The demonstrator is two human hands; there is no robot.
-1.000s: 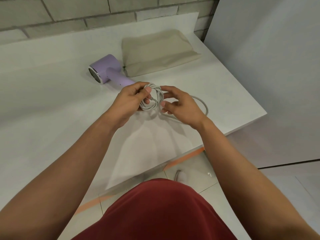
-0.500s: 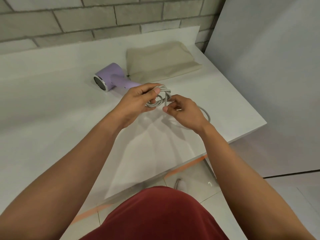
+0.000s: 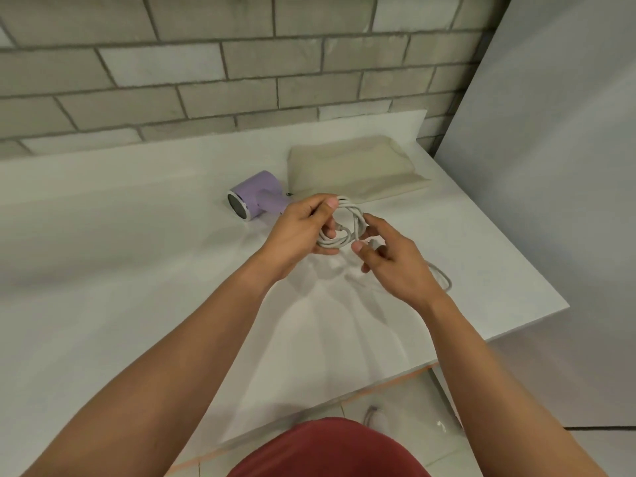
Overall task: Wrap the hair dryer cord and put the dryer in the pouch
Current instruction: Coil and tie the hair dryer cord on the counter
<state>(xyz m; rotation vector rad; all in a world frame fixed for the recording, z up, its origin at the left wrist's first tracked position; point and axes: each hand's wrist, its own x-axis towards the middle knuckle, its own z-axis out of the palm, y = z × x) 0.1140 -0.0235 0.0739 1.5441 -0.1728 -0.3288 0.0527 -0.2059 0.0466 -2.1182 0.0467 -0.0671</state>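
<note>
A lilac hair dryer (image 3: 253, 195) lies on its side on the white table (image 3: 120, 253), its round end facing me. Its white cord (image 3: 347, 222) is wound into a small coil above the table. My left hand (image 3: 299, 232) grips the coil's left side, thumb on top. My right hand (image 3: 389, 261) pinches a strand at the coil's right edge. A loose loop of cord (image 3: 442, 277) trails on the table behind my right wrist. The beige fabric pouch (image 3: 351, 166) lies flat beyond the dryer, near the back right corner.
A grey brick wall (image 3: 206, 74) backs the table. A pale panel (image 3: 557, 166) rises along the table's right side. The table's right and near edges drop to a tiled floor (image 3: 395, 404). My red clothing (image 3: 327, 449) fills the bottom of the view.
The camera has tilted up, showing more wall. My right hand has brought its strand round the coil's right side; my left hand still grips the coil.
</note>
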